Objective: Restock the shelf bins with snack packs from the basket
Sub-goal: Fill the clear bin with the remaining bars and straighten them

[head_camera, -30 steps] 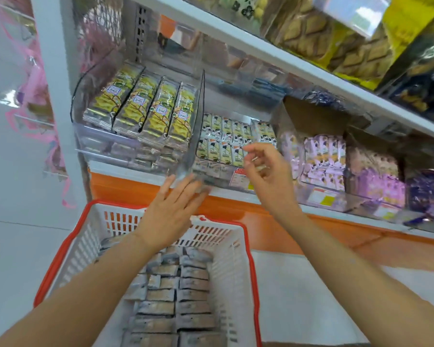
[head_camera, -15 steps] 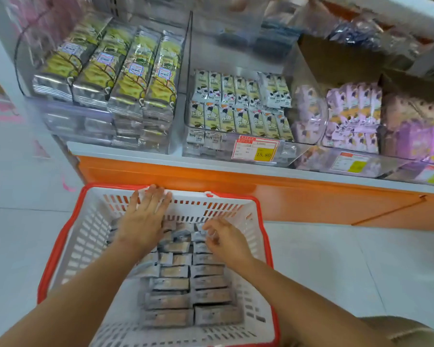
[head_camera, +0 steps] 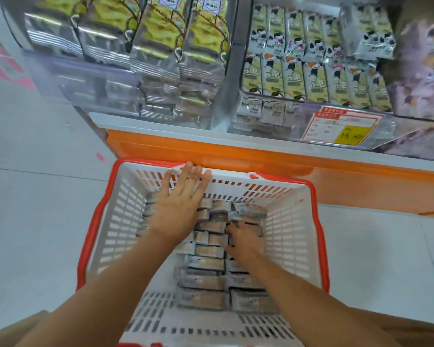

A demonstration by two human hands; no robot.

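A white basket with a red rim [head_camera: 308, 221] stands on the floor below the shelf. Several rows of grey snack packs [head_camera: 206, 281] fill its bottom. My left hand [head_camera: 181, 204] lies flat with straight fingers over the packs at the far left, fingertips reaching the basket's far wall. My right hand [head_camera: 244, 240] is down among the packs at the right, fingers curled round a pack in the right row. Above, a clear shelf bin [head_camera: 273, 121] holds green-and-white snack packs [head_camera: 311, 78].
A second clear bin [head_camera: 85, 83] to the left holds silver-and-yellow packs [head_camera: 158, 41]. A yellow price tag [head_camera: 346, 128] hangs on the right bin's front. The orange shelf base [head_camera: 236, 154] runs just beyond the basket. Pale tiled floor [head_camera: 35, 221] lies on both sides.
Both hands came down from the shelf bins into the basket. Since half a second ago the view moved closer, and the right hand reached deeper into the right row of packs.
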